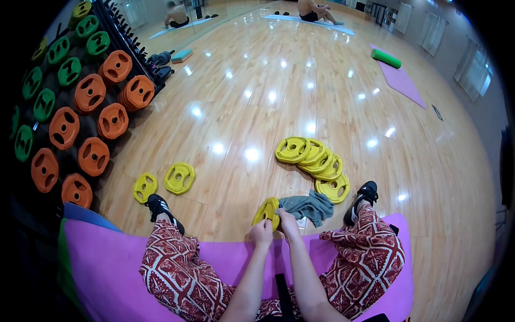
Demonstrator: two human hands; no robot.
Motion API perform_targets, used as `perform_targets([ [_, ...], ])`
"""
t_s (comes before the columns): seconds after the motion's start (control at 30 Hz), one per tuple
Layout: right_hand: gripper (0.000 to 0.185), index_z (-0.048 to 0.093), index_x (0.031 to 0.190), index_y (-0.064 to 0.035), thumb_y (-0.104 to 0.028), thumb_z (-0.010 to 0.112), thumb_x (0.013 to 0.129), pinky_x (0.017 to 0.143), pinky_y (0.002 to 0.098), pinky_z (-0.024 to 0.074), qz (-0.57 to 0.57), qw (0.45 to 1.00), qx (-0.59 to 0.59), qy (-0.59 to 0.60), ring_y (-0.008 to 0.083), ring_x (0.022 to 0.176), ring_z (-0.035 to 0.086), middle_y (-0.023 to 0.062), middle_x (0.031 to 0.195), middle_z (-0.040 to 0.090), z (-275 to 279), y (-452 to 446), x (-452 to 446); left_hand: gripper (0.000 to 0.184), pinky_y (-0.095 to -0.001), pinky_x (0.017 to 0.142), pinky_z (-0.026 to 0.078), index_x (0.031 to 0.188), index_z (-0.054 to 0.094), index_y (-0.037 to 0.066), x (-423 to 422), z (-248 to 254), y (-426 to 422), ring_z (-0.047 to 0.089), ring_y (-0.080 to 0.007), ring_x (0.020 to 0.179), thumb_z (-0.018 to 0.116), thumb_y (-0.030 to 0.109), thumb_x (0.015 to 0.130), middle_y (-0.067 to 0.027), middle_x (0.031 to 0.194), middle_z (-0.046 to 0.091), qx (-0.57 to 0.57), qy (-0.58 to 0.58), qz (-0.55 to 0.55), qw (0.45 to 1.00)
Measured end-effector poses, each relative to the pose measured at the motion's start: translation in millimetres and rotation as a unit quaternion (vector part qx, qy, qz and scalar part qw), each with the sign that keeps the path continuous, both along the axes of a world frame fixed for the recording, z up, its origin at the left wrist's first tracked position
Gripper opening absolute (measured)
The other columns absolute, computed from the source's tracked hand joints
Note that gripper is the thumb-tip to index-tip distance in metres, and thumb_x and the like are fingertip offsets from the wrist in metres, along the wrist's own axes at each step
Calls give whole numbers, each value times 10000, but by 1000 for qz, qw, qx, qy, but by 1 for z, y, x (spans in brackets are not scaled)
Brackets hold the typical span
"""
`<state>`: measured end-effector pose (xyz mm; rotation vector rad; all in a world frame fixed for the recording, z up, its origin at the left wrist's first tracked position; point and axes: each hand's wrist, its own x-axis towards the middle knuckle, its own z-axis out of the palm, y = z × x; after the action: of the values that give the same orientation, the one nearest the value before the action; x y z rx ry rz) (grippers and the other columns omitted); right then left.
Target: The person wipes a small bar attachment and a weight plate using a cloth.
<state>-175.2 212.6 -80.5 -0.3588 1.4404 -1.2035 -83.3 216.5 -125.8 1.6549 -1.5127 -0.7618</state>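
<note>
A yellow weight plate (266, 210) stands tilted between my hands, low over the floor in front of the mat. My left hand (261, 234) is closed on its lower edge. At the plate's right side, the fingers of my right hand (288, 222) are pinched together around a small dark-blue bit that I cannot make out. A crumpled grey cloth (310, 207) lies just beyond my right hand. Several yellow plates (332, 189) overlap in a curved row behind the cloth. Two more, a smaller yellow plate (145, 188) and a larger yellow plate (179, 178), lie to the left.
A rack of orange plates (64, 127) and green plates (70, 71) stands at left. My legs are spread on a purple mat (107, 263). Far right, a green foam roller (386, 58) rests on a pink mat (403, 86). Another person (314, 11) sits at the back, near a mirror.
</note>
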Motion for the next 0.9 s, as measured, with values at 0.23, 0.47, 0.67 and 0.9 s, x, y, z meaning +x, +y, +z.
perform_targets([
  [0.23,169,508,955,-55,-171,449,847,560,231,376,159,984,-76,-4,85,608,453,-4,737,498,18,-1,26,389,-420,601,399,698,588,1,16,33,-4,551,-342,635,407,339,763,-194,645,566,144,85,113,979],
  [0.47,305,584,724,4,-285,520,797,523,254,387,160,968,-28,189,103,563,482,26,604,521,26,-14,37,468,-450,649,401,730,606,-1,20,28,-7,557,-375,708,325,370,781,-222,719,580,162,39,143,976],
  [0.67,493,601,814,-7,-469,436,773,689,401,430,123,928,64,347,350,796,573,217,793,594,38,-17,49,479,-452,653,404,757,614,-1,19,31,-7,560,-378,717,318,375,786,-224,726,582,153,31,120,980],
  [0.9,514,599,866,-19,-454,331,813,741,444,425,105,896,76,426,390,820,554,236,849,582,47,-14,58,486,-440,645,408,787,617,4,23,30,-8,566,-366,704,330,395,786,-220,718,583,172,46,81,981],
])
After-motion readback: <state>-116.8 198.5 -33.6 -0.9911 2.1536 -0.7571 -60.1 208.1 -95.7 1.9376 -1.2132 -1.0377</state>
